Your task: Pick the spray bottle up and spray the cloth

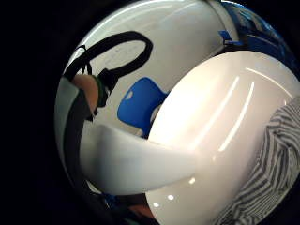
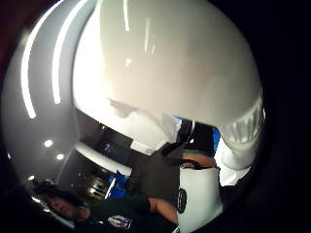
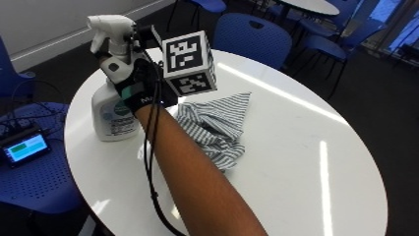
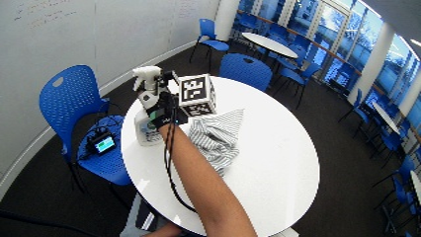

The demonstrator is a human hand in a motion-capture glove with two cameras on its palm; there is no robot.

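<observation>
A round white counter (image 3: 294,147) carries two things.
A white spray bottle (image 3: 112,110) stands upright near its edge; a striped cloth (image 3: 216,125) lies crumpled just beside it.

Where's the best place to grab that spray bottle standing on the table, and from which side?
Grip the spray bottle by its narrow neck just under the trigger head, coming from the side away from the nozzle. It stands upright, and the gloved right hand is at that neck already.
</observation>
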